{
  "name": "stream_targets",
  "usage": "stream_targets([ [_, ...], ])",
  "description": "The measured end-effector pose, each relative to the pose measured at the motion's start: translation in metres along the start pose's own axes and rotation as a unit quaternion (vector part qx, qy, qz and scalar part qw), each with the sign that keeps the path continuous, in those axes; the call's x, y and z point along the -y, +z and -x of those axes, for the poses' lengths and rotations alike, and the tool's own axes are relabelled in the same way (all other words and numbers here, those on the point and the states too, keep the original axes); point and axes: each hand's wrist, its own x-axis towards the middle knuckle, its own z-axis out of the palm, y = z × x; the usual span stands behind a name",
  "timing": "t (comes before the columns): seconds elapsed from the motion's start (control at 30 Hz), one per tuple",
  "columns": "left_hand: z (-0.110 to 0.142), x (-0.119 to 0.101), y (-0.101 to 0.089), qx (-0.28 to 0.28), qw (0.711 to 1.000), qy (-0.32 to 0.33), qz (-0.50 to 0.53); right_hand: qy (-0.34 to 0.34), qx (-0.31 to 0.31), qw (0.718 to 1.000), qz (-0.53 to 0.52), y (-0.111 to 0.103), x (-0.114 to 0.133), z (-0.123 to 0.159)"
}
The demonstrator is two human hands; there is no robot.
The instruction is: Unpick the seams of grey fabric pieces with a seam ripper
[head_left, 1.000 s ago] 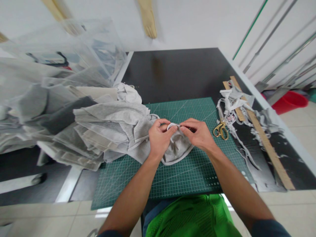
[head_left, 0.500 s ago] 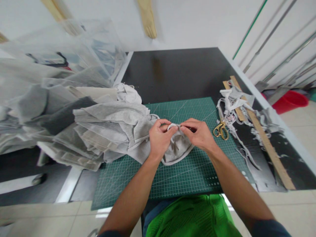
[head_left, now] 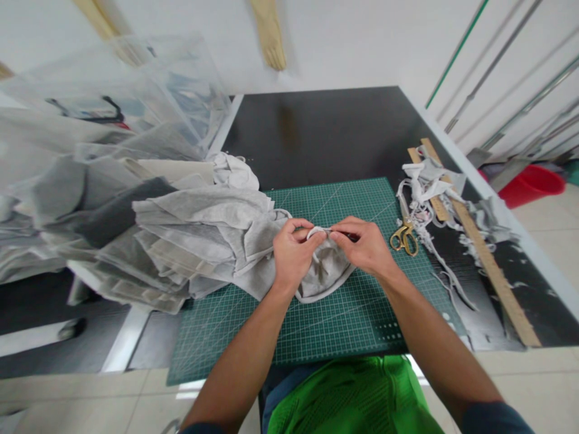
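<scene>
A light grey knit fabric piece with a pale bound edge lies bunched on the green cutting mat. My left hand is closed, pinching the folded edge of this fabric between thumb and fingers. Close beside it, my right hand is closed on a slim dark-handled tool, whose thin metal tip meets the edge at the left fingertips. It looks like a seam ripper, but most of it is hidden by the fingers. More of the grey fabric runs leftward from under my left wrist.
A large heap of grey fabric pieces covers the left side, before a clear plastic box. Gold-handled scissors lie on the mat's right edge. Beyond them are white fabric scraps and a long wooden ruler.
Both hands stay almost in place at the fabric edge. The tool in my right hand has shifted slightly, and its thin tip shows more plainly.
</scene>
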Motion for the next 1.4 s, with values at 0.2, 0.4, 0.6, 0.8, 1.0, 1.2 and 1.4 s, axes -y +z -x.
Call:
stream_targets([
  [0.2, 0.0014, -0.0017, 0.0011, 0.002, 1.000, 0.004, 0.013, 0.001, 0.000, 1.000, 0.001, -0.0001, 0.0030, 0.0003],
  [0.4, 0.0007, -0.0005, 0.0007, 0.007, 1.000, -0.012, 0.028, 0.002, -0.009, 1.000, 0.001, 0.0000, 0.0025, 0.0003],
  [0.6, -0.0040, 0.0025, -0.0030, 0.031, 0.997, -0.015, 0.069, 0.004, -0.001, 1.000, -0.002, -0.0017, 0.0022, 0.0007],
  [0.8, -0.0065, 0.0047, -0.0051, 0.046, 0.993, -0.036, 0.099, -0.007, 0.002, 1.000, 0.002, -0.0011, 0.0022, 0.0012],
  [1.0, -0.0072, 0.0035, -0.0030, 0.075, 0.978, -0.091, 0.170, -0.053, -0.032, 0.998, 0.033, 0.0018, 0.0034, 0.0020],
  [1.2, -0.0061, 0.0021, -0.0013, 0.083, 0.975, -0.098, 0.181, -0.075, -0.048, 0.994, 0.068, 0.0042, 0.0075, 0.0038],
  [1.4, -0.0059, 0.0040, -0.0016, 0.087, 0.974, -0.101, 0.182, -0.093, -0.060, 0.989, 0.101, 0.0060, 0.0079, 0.0049],
])
